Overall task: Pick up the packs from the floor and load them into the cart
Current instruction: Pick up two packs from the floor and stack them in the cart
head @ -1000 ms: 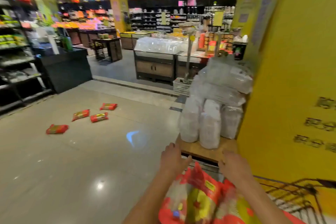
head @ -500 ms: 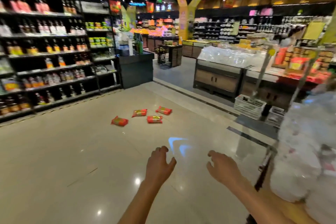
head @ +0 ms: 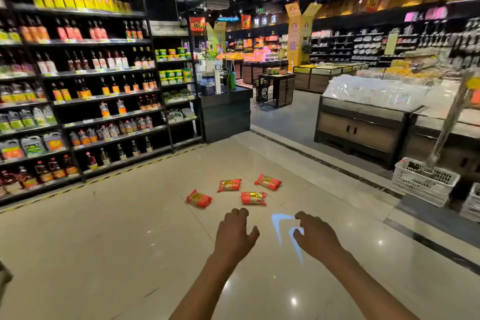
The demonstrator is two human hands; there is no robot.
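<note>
View has swung further left since the earlier frame: white sacks at right edge gone, bottle shelving now fills the left, the packs sit closer. Both hands stay raised, empty.

Left hand [head: 235,235] and right hand [head: 315,238] reach forward over the floor [head: 104,254], palms down, fingers loosely curled, released, grasping nothing. Neither touches a pack.

Four red packs lie flat on the floor just beyond the hands: pack one [head: 199,199] leftmost, pack two [head: 253,198] nearest the hands, pack three [head: 229,185] behind, pack four [head: 268,181] furthest right. All apart from each other. No cart in view.

Right, two white plastic crates [head: 424,181] on the floor by a dark display bench [head: 363,131]. Left, tall black shelves [head: 78,86] of bottles. Far back, more store displays, blurred.
</note>
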